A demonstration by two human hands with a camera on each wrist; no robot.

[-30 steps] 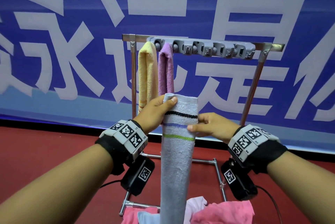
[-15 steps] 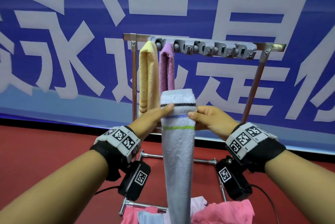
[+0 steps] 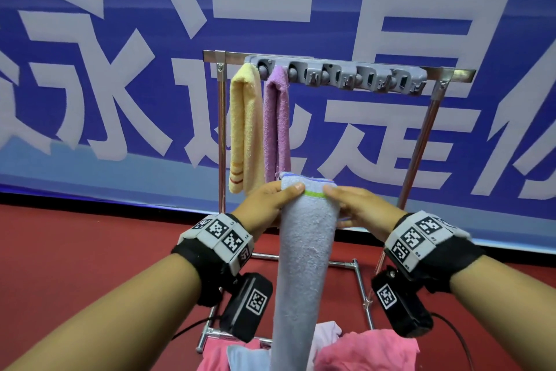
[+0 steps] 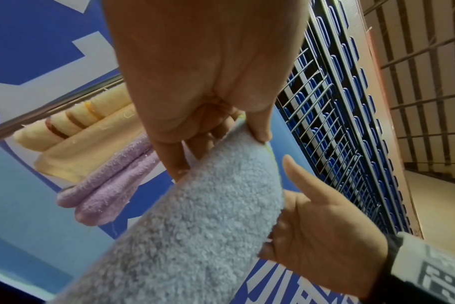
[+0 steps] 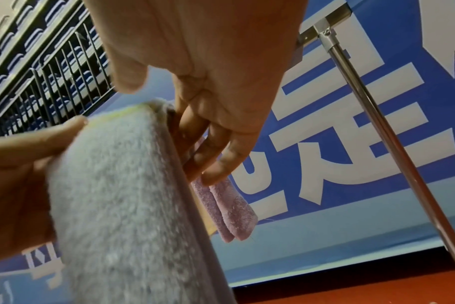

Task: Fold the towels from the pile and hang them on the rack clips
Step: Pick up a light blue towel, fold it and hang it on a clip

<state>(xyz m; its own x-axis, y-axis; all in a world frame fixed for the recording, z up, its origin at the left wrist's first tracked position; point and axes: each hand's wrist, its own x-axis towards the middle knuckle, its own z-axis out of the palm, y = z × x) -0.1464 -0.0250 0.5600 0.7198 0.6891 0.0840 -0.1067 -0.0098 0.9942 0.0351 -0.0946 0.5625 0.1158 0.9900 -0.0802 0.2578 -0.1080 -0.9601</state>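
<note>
I hold a grey-blue towel [image 3: 305, 250] upright in front of the rack; it is folded into a narrow strip with a green stripe at its top fold. My left hand [image 3: 270, 205] pinches the top left edge, thumb in front and fingers behind. My right hand [image 3: 352, 205] holds the top right edge, thumb by the fold, fingers [image 5: 208, 148] behind the cloth. The left wrist view shows the towel [image 4: 195, 216] under my left thumb. A grey clip strip [image 3: 340, 76] runs along the rack's top bar. A yellow towel [image 3: 245, 130] and a purple towel [image 3: 276, 121] hang from its leftmost clips.
Pink towels [image 3: 376, 352] and a light blue one [image 3: 240, 355] lie piled at the bottom edge. The rack's metal posts [image 3: 421, 136] stand on a red floor before a blue banner. Several clips right of the purple towel hold nothing.
The towel's striped end has gone over the back, so the black and blue stripes are out of sight. Both hands now sit at the top fold, closer together.
</note>
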